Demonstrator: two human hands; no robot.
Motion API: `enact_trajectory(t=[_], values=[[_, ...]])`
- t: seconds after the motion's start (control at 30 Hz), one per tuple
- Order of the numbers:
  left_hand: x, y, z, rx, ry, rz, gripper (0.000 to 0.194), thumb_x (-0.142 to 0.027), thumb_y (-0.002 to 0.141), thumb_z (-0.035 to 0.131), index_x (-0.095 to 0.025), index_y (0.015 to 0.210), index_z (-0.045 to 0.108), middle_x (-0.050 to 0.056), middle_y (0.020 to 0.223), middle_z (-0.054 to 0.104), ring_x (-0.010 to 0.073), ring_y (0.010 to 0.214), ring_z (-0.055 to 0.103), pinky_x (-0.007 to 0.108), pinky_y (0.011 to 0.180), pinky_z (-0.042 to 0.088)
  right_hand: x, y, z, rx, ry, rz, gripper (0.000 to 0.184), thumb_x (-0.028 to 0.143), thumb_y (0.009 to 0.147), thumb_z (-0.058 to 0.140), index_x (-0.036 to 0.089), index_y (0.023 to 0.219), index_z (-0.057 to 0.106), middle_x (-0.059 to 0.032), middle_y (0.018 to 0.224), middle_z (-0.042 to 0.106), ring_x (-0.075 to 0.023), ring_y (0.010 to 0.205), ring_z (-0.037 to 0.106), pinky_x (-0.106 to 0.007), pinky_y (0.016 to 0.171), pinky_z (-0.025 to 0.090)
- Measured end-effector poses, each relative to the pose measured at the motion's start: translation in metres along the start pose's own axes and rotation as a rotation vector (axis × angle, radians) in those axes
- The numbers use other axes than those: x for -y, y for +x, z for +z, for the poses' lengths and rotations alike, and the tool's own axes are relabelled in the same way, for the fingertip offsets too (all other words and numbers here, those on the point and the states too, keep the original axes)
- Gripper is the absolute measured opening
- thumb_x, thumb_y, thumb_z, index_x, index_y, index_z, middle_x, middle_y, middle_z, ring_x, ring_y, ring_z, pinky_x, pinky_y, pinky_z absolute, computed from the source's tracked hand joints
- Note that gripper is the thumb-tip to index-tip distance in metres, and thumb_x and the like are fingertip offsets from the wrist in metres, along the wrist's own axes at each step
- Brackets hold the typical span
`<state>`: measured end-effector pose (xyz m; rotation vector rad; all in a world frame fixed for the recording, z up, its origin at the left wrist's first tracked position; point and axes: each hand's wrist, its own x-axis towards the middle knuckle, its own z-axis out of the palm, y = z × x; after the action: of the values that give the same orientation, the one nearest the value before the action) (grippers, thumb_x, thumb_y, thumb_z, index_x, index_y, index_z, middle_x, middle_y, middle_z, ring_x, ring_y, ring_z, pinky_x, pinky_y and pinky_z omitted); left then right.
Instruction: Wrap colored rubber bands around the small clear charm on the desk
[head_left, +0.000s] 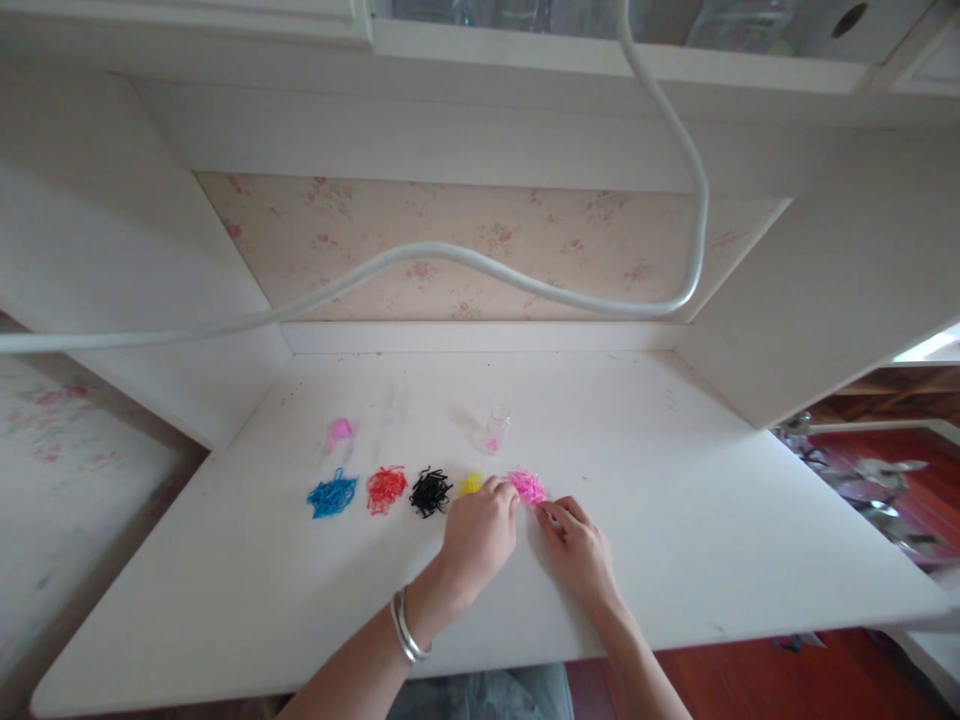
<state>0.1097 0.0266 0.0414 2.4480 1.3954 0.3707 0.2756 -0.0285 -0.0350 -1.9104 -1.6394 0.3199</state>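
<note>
A loose pile of pink rubber bands (527, 486) lies on the white desktop between my hands. My left hand (484, 525) is curled closed at the pile's left edge, and it partly covers a yellow pile (470, 484). At the pile's lower right edge, the fingers of my right hand (579, 548) are pinched together. What either hand's fingertips hold is too small to make out. Further left lie similar piles in black (431, 492), red (386, 490) and blue (332, 494). Behind the pink pile, a small clear container (498, 428) has some pink in it.
A pink translucent piece (340, 429) rests behind the blue pile. The white desk (675, 500) has panels on both sides and an overhead cabinet (487, 45). A white cable (442, 250) hangs across the view in front of the flowered wall.
</note>
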Motion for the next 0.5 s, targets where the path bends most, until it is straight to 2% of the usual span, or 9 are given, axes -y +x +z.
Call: enact_trajectory(t=[0.13,0.23,0.37,0.5], values=[[0.018,0.027,-0.045,-0.173,-0.16,0.043,0.022,-0.026,0.092,0.042,-0.021,0.094,0.064,0.003,0.095,0.067,0.015,0.087,0.062,0.025,0.079,0.046,-0.001,0.001,-0.001,-0.051,0.07,0.006,0.039,0.046,0.091,0.039,0.023,0.092,0.07,-0.0043,0.089,0.064,-0.01,0.062,0.058,-0.02,0.059,0.041],[0.03,0.055,-0.068,-0.243,-0.305,0.081,0.022,-0.031,0.09,0.048,-0.02,0.094,0.067,0.004,0.093,0.069,0.0148,0.086,0.062,0.025,0.081,0.045,-0.001,0.001,-0.001,-0.069,0.082,0.013,0.042,0.048,0.09,0.038,0.022,0.09,0.071,-0.0051,0.089,0.064,-0.0102,0.06,0.057,-0.02,0.058,0.042],[0.039,0.084,-0.069,-0.214,-0.529,0.023,0.028,-0.038,0.087,0.05,-0.019,0.092,0.07,0.003,0.09,0.071,0.0142,0.08,0.063,0.023,0.076,0.046,-0.001,0.001,0.0,-0.082,0.089,0.034,0.043,0.05,0.09,0.038,0.022,0.09,0.071,-0.0052,0.088,0.065,-0.0102,0.058,0.057,-0.021,0.059,0.042],[0.042,0.097,-0.055,-0.198,-0.521,-0.005,0.028,-0.038,0.085,0.052,-0.02,0.09,0.072,0.002,0.089,0.072,0.0144,0.079,0.063,0.023,0.073,0.046,-0.002,0.001,0.001,-0.086,0.109,0.054,0.042,0.05,0.089,0.039,0.023,0.091,0.071,-0.0051,0.088,0.064,-0.0104,0.059,0.057,-0.021,0.059,0.042]])
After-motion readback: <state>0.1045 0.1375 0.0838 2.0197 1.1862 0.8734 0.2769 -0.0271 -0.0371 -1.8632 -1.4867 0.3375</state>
